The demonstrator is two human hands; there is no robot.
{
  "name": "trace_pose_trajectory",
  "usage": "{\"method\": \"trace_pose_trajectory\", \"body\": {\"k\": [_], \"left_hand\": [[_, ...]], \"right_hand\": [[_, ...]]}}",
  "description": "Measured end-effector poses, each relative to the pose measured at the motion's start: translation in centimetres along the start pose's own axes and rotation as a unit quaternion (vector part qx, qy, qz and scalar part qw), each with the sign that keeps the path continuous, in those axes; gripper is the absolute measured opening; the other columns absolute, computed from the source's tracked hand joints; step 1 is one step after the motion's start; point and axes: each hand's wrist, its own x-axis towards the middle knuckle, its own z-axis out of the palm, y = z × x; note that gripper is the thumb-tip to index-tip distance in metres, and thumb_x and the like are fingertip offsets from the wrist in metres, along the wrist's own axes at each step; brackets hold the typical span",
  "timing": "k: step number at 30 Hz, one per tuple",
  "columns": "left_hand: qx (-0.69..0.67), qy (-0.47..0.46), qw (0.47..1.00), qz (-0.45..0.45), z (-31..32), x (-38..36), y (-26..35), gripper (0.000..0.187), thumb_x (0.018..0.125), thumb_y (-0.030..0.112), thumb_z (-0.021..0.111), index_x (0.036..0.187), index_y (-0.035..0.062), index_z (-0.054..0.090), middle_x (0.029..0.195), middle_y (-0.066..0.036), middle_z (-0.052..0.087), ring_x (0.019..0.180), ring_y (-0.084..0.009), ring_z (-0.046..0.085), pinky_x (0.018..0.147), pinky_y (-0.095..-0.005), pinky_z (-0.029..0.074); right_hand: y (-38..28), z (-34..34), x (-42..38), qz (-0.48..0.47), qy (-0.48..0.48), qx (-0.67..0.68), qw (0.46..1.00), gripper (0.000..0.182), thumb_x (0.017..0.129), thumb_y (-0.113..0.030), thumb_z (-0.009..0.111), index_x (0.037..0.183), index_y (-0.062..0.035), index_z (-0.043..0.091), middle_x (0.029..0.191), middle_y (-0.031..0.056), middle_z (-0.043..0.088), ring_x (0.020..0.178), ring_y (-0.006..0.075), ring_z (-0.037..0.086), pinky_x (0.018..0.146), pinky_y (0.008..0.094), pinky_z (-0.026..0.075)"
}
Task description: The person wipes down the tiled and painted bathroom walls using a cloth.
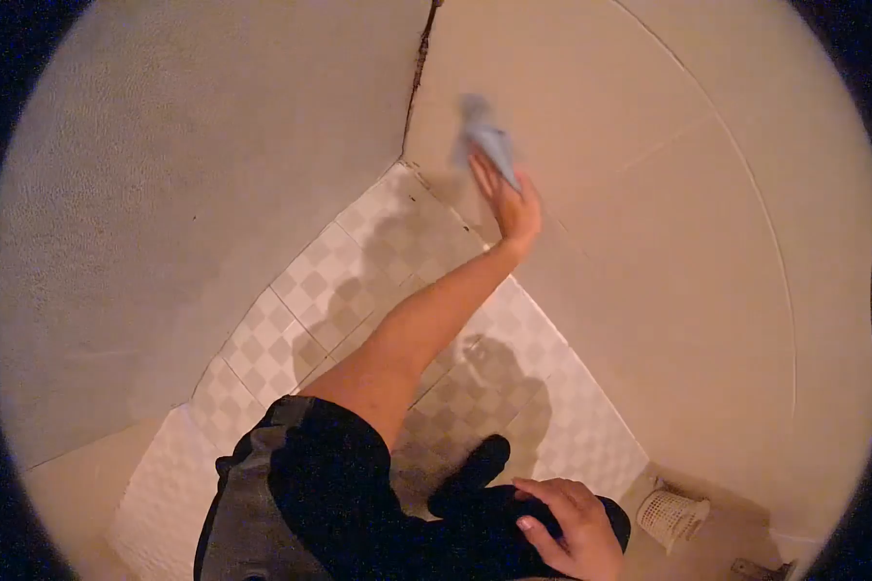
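My left hand (510,205) reaches up and forward along the beige wall. It presses a light blue-grey cloth (494,145) against the wall, close to the corner. The cloth's upper end is blurred, and part of it is hidden under the fingers. Low in the view, my right hand (576,533) lies at my dark-clothed knee. Its thumb and fingers are apart, with nothing seen between them.
Two walls meet at a dark, cracked corner seam (419,82). Below them is a checkered tile floor (281,334) with my shadow across it. A white perforated basket (670,516) stands at the lower right. My dark shoe (484,460) is on the tiles.
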Motion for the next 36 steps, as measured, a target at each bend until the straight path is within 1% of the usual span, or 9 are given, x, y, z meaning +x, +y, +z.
{"method": "trace_pose_trajectory", "body": {"k": [5,10,16,23,27,29,32,34,36], "left_hand": [[-0.067,-0.081,0.994,0.001,-1.7,-6.0,-0.1,0.066,0.101,0.028,0.041,0.150,-0.0095,0.018,0.161,-0.026,0.005,0.149,-0.0424,0.005,0.121,-0.0475,0.007],[-0.089,-0.131,0.957,-0.242,-0.4,-9.4,-6.1,0.067,0.103,0.032,0.039,0.151,-0.0090,0.015,0.160,-0.028,0.010,0.149,-0.0408,0.009,0.122,-0.0445,0.007],[-0.133,0.017,0.920,-0.368,5.4,-1.8,-17.1,0.068,0.103,0.034,0.039,0.150,-0.0095,0.019,0.159,-0.028,0.014,0.147,-0.0401,0.020,0.122,-0.0422,0.013],[-0.077,-0.089,0.988,-0.099,-2.9,1.5,-5.3,0.068,0.103,0.033,0.039,0.152,-0.0069,0.014,0.160,-0.027,0.009,0.149,-0.0397,0.007,0.122,-0.0460,0.007],[-0.129,-0.087,0.978,-0.140,-1.9,-1.5,-10.1,0.065,0.103,0.032,0.040,0.151,-0.0068,0.019,0.159,-0.028,0.013,0.149,-0.0388,0.011,0.122,-0.0432,0.009],[-0.092,-0.046,0.977,-0.189,-0.2,-0.8,-14.3,0.064,0.102,0.041,0.043,0.139,-0.0107,0.041,0.140,-0.031,0.047,0.130,-0.0433,0.045,0.109,-0.0440,0.035],[0.171,-0.055,0.882,-0.436,1.6,7.5,-12.3,0.057,0.100,0.033,0.045,0.136,-0.0110,0.044,0.141,-0.030,0.047,0.132,-0.0424,0.044,0.112,-0.0433,0.034],[-0.083,-0.015,0.971,-0.225,2.0,7.5,-21.0,0.058,0.101,0.035,0.044,0.135,-0.0123,0.044,0.139,-0.031,0.048,0.131,-0.0411,0.045,0.111,-0.0432,0.035],[-0.127,-0.021,0.952,-0.278,0.2,9.6,-15.8,0.058,0.101,0.035,0.044,0.133,-0.0124,0.046,0.140,-0.031,0.047,0.132,-0.0411,0.044,0.111,-0.0435,0.034]], "right_hand": [[-0.6,0.6,0.7,-0.001,0.010,-0.004,1.000,0.036,0.098,-0.015,0.057,0.133,-0.0061,0.055,0.121,0.0193,0.060,0.110,0.0386,0.056,0.093,0.0465,0.047],[-1.9,1.1,1.5,0.014,0.000,-0.014,1.000,0.036,0.097,-0.014,0.057,0.132,-0.0053,0.056,0.120,0.0194,0.061,0.109,0.0386,0.057,0.093,0.0459,0.047],[-2.2,1.4,1.8,0.019,0.000,-0.021,1.000,0.037,0.097,-0.015,0.057,0.132,-0.0050,0.056,0.119,0.0198,0.061,0.107,0.0384,0.058,0.091,0.0454,0.048],[-1.6,1.9,1.8,0.046,0.023,-0.013,0.999,0.036,0.099,-0.018,0.055,0.132,-0.0048,0.056,0.118,0.0209,0.062,0.106,0.0385,0.059,0.091,0.0456,0.048],[-2.7,1.1,3.0,0.066,0.009,-0.013,0.998,0.036,0.099,-0.019,0.055,0.132,-0.0049,0.057,0.116,0.0208,0.062,0.105,0.0382,0.059,0.090,0.0452,0.049],[-2.8,1.2,3.2,0.057,0.008,-0.013,0.998,0.037,0.099,-0.020,0.055,0.132,-0.0052,0.057,0.116,0.0206,0.062,0.105,0.0381,0.059,0.089,0.0449,0.049],[-1.8,2.0,3.3,0.012,0.017,-0.025,0.999,0.036,0.099,-0.020,0.055,0.132,-0.0053,0.057,0.115,0.0208,0.062,0.105,0.0380,0.059,0.089,0.0455,0.049],[-2.1,2.0,3.4,0.019,0.019,-0.024,0.999,0.036,0.099,-0.019,0.055,0.132,-0.0051,0.057,0.114,0.0209,0.062,0.104,0.0381,0.059,0.089,0.0455,0.049],[-2.4,1.9,3.5,0.027,0.021,-0.020,0.999,0.035,0.099,-0.019,0.055,0.131,-0.0048,0.057,0.114,0.0211,0.063,0.104,0.0383,0.059,0.088,0.0455,0.049]]}}
